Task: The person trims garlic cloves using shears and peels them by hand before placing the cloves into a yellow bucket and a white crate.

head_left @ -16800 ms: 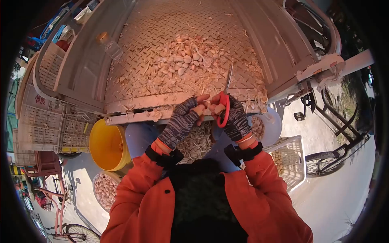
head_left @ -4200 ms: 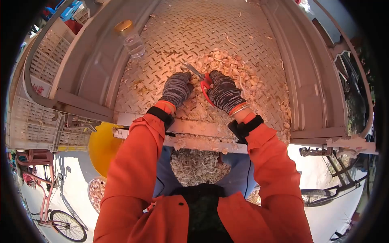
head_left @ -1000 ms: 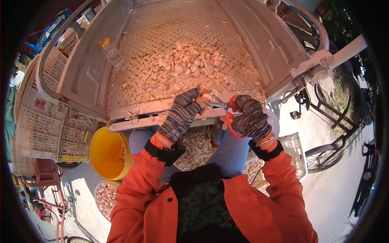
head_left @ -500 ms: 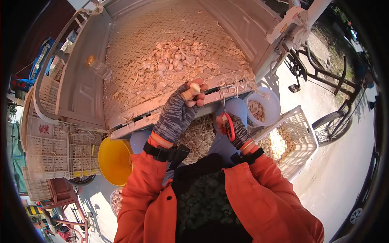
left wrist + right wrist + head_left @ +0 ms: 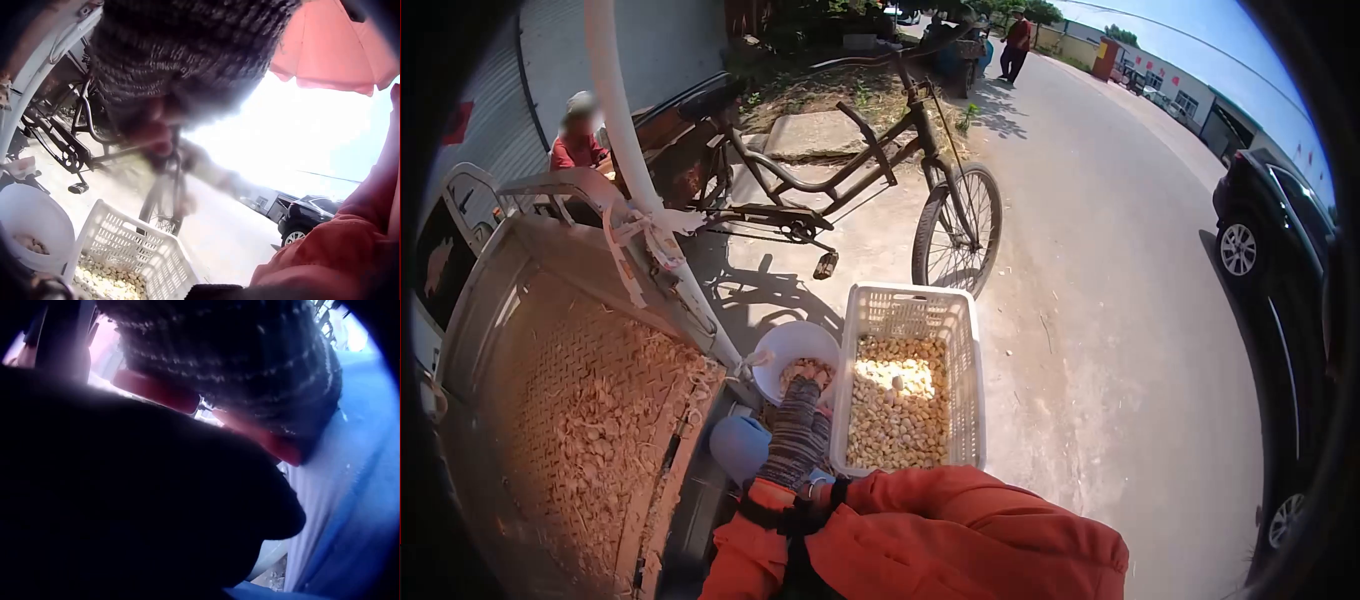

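My left hand (image 5: 795, 420), in a grey knitted fingerless glove, reaches across to the right over the white bucket (image 5: 775, 345). Its bare fingertips overlap the pinkish garlic cloves inside the bucket. In the left wrist view this hand (image 5: 187, 69) is blurred, its fingers stretched out toward the crate side. Beside the bucket stands a white plastic crate (image 5: 972, 385) of yellowish peeled cloves (image 5: 895, 430). Low behind the left forearm, my right hand (image 5: 231, 356) holds the red-handled scissors (image 5: 153, 390) close to a blue trouser leg (image 5: 356, 469); the blades are mostly hidden.
On the left is the metal cart bed (image 5: 530, 370) with a pile of unpeeled garlic (image 5: 610, 430) and skins. A white post (image 5: 615, 110) rises at its corner. Beyond the crate stands a bicycle (image 5: 840, 170); a dark car (image 5: 1280, 240) is on the road. Two people are farther off.
The head view has swung right to the crate and road. My left hand, holding cloves over the cart edge half a second ago, now stretches over the bucket. The scissors stay in my right hand.
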`<state>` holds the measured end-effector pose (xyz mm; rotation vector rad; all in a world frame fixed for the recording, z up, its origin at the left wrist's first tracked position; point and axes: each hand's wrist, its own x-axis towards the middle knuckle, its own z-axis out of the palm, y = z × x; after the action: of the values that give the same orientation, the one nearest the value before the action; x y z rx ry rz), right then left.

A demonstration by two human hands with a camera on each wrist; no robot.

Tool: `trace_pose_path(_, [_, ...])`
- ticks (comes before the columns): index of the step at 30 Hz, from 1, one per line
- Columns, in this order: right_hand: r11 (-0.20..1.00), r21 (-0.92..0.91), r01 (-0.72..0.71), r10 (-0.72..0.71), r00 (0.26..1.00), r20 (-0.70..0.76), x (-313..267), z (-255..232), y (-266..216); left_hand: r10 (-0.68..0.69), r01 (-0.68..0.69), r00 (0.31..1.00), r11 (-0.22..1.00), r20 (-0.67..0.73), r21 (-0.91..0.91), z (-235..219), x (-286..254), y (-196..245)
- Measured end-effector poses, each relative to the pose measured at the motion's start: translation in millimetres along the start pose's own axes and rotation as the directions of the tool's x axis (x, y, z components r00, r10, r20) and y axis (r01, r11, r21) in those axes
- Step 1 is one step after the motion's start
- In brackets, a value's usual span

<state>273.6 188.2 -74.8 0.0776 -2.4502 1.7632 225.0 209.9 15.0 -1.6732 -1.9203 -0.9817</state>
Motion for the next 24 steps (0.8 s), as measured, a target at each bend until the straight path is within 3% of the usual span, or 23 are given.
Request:
trace_pose_path(1, [0.999, -0.012, -0.046, 0.046, 0.998, 0.042, 0.9, -4.1, 0.3, -0.387, 0.427, 0.904, 0.818, 0.181, -0.386, -30.4, 6.5, 0.5])
trace_pose_path(2, [0.995, -0.024, -0.092, 0.094, 0.991, 0.093, 1.4, -7.2, 1.2, -0.584, 0.739, 0.651, 0.339, 0.486, -0.583, -72.9, 6.7, -1.7])
trace_pose_path(3, [0.99, -0.032, -0.137, 0.141, 0.978, 0.154, 1.7, -9.0, 1.8, -0.634, 0.676, 0.645, 0.214, 0.427, -0.705, -96.7, -19.0, -27.4])
trace_pose_path(4, [0.983, -0.031, -0.181, 0.183, 0.957, 0.224, 1.7, -8.8, 2.5, -0.704, 0.594, 0.655, 0.254, 0.276, -0.763, -132.1, -24.3, -32.4])
trace_pose_path(5, [0.983, 0.153, -0.102, 0.069, 0.976, 0.206, 5.0, 0.1, 16.8, -0.811, 0.588, 0.555, 0.225, 0.184, -0.777, -174.6, -40.8, -28.1])
trace_pose_path(6, [0.922, 0.269, -0.28, 0.187, 0.927, 0.325, 9.1, -5.5, 1.6, -0.852, 0.616, 0.522, 0.344, 0.04, -0.708, -209.1, -78.5, -42.7])
trace_pose_path(8, [0.992, 0.115, -0.058, 0.03, 0.973, 0.227, 12.6, 1.1, -2.5, -0.939, 0.724, 0.341, 0.297, -0.05, -0.623, -288.0, -214.2, -83.7])
trace_pose_path(9, [0.992, 0.112, -0.053, 0.025, 0.97, 0.24, 16.4, 3.0, -6.5, -0.941, 0.721, 0.334, 0.297, -0.062, -0.625, -294.0, -220.8, -89.7])
trace_pose_path(11, [0.807, 0.406, -0.429, 0.256, 0.874, 0.414, 22.4, 8.8, -12.8, -0.943, 0.71, 0.324, 0.294, -0.074, -0.64, -308.1, -235.9, -96.2])
trace_pose_path(12, [0.803, 0.408, -0.434, 0.259, 0.871, 0.417, 25.4, 12.0, -11.7, -0.945, 0.707, 0.321, 0.288, -0.071, -0.646, -314.7, -243.1, -98.9])
trace_pose_path(14, [0.774, 0.295, -0.559, 0.331, 0.756, 0.565, 32.8, 16.5, -7.1, -0.947, 0.703, 0.314, 0.277, -0.064, -0.655, -330.1, -258.3, -101.4])
trace_pose_path(16, [0.758, 0.324, -0.566, 0.357, 0.775, 0.521, 29.7, 14.5, -27.5, -0.948, 0.685, 0.311, 0.273, -0.067, -0.675, -338.6, -271.3, -103.7])
trace_pose_path(18, [0.857, 0.218, -0.467, 0.329, 0.822, 0.464, 28.6, 20.2, -31.8, -0.949, 0.663, 0.308, 0.27, -0.075, -0.698, -344.8, -284.3, -102.6])
trace_pose_path(20, [0.835, 0.219, -0.505, 0.371, 0.811, 0.453, 26.8, 25.7, -35.1, -0.946, 0.644, 0.315, 0.269, -0.073, -0.716, -349.4, -292.7, -102.9])
trace_pose_path(22, [0.936, 0.149, -0.32, 0.235, 0.879, 0.414, 24.7, 21.1, -52.2, -0.938, 0.621, 0.339, 0.277, -0.068, -0.733, -351.0, -292.6, -107.6])
trace_pose_path(23, [0.938, 0.153, -0.312, 0.228, 0.884, 0.408, 24.7, 23.7, -51.5, -0.934, 0.613, 0.349, 0.284, -0.069, -0.737, -354.2, -291.6, -108.8])
trace_pose_path(24, [0.979, 0.033, -0.201, 0.176, 0.914, 0.365, 24.0, 26.2, -46.3, -0.93, 0.604, 0.36, 0.291, -0.071, -0.742, -356.1, -290.6, -110.2])
